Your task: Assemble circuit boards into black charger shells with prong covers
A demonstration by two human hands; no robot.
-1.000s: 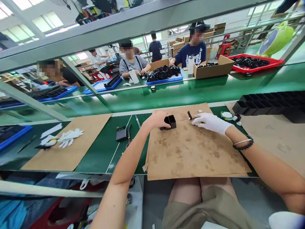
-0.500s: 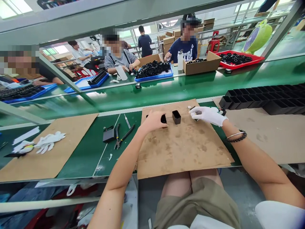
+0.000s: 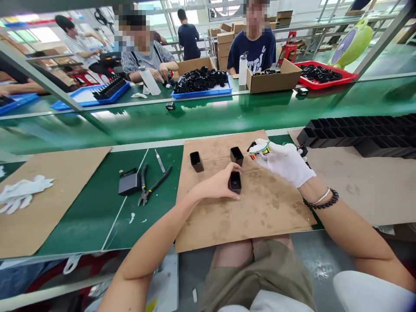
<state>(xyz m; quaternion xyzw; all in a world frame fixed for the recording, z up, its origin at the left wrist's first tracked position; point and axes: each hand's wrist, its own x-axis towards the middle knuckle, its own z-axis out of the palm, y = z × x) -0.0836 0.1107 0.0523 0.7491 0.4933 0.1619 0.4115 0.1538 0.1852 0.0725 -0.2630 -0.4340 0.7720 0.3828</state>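
Note:
My bare left hand (image 3: 222, 184) is closed around a small open-topped black plastic box (image 3: 235, 183) on the brown cardboard sheet (image 3: 208, 216). Two similar boxes stand farther back, a black box (image 3: 196, 161) to the left and another black box (image 3: 237, 156) just beyond my fingers. In its white glove, my right hand (image 3: 281, 160) pinches a small circuit board (image 3: 260, 150) with green, yellow and orange parts, held above the sheet's right side. Behind the gloved knuckles, more green and black parts (image 3: 300, 149) show, partly hidden.
Rows of black boxes (image 3: 357, 134) fill the right. To the left lie pliers (image 3: 152, 184), a pen-like tool (image 3: 160, 160), a dark grey box (image 3: 129, 183) and a white glove (image 3: 24, 193). Across the green bench, co-workers sit behind a blue tray (image 3: 201, 92) and a red tray (image 3: 349, 80).
My left hand has brought a black box nearer and to the right, uncovering another box at the left. My right hand now shows the circuit board raised in its fingers. The view has shifted.

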